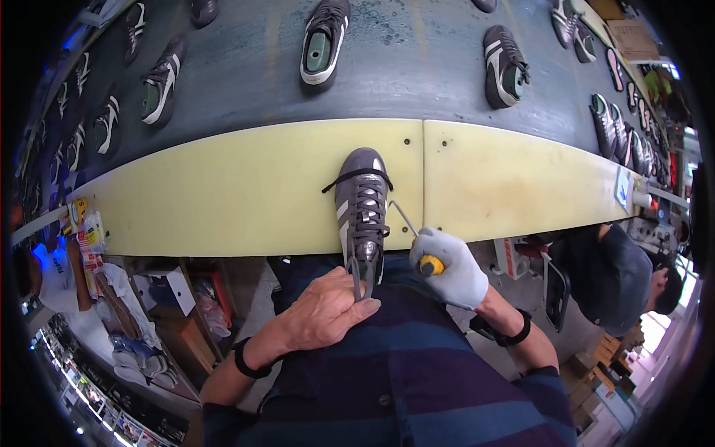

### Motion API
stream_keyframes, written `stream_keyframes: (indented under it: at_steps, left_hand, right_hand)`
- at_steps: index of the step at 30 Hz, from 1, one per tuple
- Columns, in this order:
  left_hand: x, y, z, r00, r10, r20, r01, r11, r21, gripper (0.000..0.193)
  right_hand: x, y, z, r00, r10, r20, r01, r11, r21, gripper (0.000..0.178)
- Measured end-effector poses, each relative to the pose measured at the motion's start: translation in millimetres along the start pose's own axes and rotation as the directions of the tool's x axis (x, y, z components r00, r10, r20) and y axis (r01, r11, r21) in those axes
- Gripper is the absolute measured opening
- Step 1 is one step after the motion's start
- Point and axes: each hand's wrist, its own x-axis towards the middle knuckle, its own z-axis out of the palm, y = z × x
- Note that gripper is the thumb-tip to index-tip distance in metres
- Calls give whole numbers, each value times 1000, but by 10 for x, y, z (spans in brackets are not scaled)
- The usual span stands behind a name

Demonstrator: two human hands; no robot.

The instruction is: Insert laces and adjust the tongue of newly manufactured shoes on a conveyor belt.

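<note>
One shoe (365,200) lies toe-away on the yellow ledge (253,197): left hand (325,307) pinches grey lace (356,277); gloved right hand (451,270) curls its fingers round a hooked tool (431,265) (tip (392,203) nearby), whose slip could scratch the upper (365,157).

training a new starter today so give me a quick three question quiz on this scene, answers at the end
1. True or false: both hands are bare.
2. Multiple choice: what colour is most of the visible handle of the thin metal tool? (a) red (b) yellow (c) green
3. Fill in: a black cord crosses over the shoe, nearer its ___ than its heel.

Key: 1. False: the right hand is gloved, the left hand bare. 2. (b). 3. Toe.
</note>
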Motion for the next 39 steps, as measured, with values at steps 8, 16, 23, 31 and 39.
stream_keyframes:
  at_steps: [8,16,23,31,39]
  left_hand:
    - [5,55,69,1000,-11,15,10,1000,28,39]
    - [2,174,52,1000,14,-7,-14,1000,24,43]
    - [-48,243,32,1000,7,4,-7,1000,12,44]
    - [-50,226,72,999,-20,31,19,1000,20,41]
    - [98,425,47,999,40,28,-40,999,-22,45]
  right_hand:
    - [-264,85,-9,967,-28,252,36,999,-26,18]
    - [-133,94,-96,992,-27,123,37,996,-75,19]
    - [268,-69,38,847,-78,526,385,771,-507,24]
    - [-125,171,-252,925,-90,368,109,994,-31,24]
    - [98,105,-42,952,-246,180,285,929,-238,19]
